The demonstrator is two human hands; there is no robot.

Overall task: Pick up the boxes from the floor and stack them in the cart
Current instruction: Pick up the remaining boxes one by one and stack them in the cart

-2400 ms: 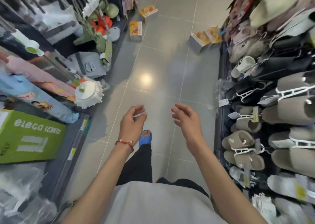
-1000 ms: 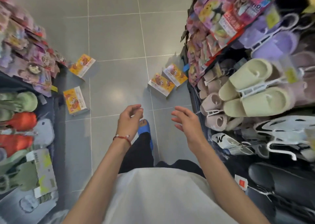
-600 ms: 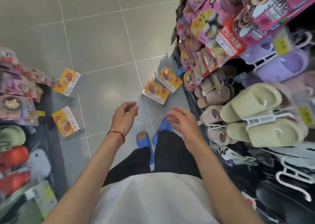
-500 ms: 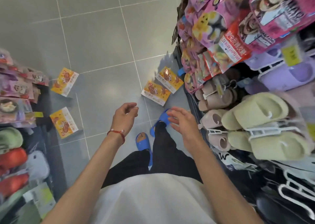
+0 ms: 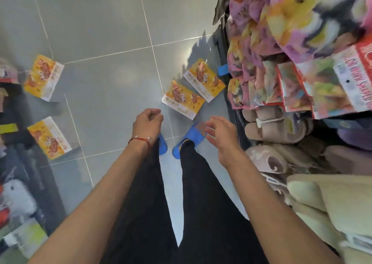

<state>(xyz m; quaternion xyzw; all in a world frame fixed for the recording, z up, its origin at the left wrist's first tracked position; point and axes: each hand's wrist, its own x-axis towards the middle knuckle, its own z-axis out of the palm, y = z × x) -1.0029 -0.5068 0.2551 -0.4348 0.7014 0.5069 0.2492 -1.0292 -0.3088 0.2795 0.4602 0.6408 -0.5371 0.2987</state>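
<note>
While the person stands in black trousers [image 5: 205,213] on a grey tiled floor [image 5: 104,94], both bare arms reach forward and down. The left hand [image 5: 148,124], a red bracelet [image 5: 140,140] at its wrist, hovers above and to the left of the right slipper [image 5: 191,138]. Its fingers are loosely curled toward the palm, thumb tip by the forefinger, and it grasps nothing. The right hand [image 5: 221,135] hangs over the right slipper's toe and outer edge, fingers slack and slightly spread, released and empty. The left slipper [image 5: 163,146], also blue, stands just left of the right slipper, partly hidden under the left wrist.

Four yellow-and-white boxes lie on the floor. The near box [image 5: 183,99] is just ahead of the right slipper, apart from its toe and turned at an angle. The second box [image 5: 204,80] lies ahead and slightly right of the right slipper, close against the near box; whether they touch I cannot tell. The third box [image 5: 49,138] lies well to the left of the right slipper, against a dark shelf base [image 5: 48,183]. The fourth box [image 5: 43,76] lies far ahead and left of the right slipper, along that same shelf.

Right of the right slipper, a rack holds taupe slippers [image 5: 281,131], with cream slippers [image 5: 322,203] nearer the camera. Blurred bright packets [image 5: 291,86] hang ahead and right of the right slipper.
</note>
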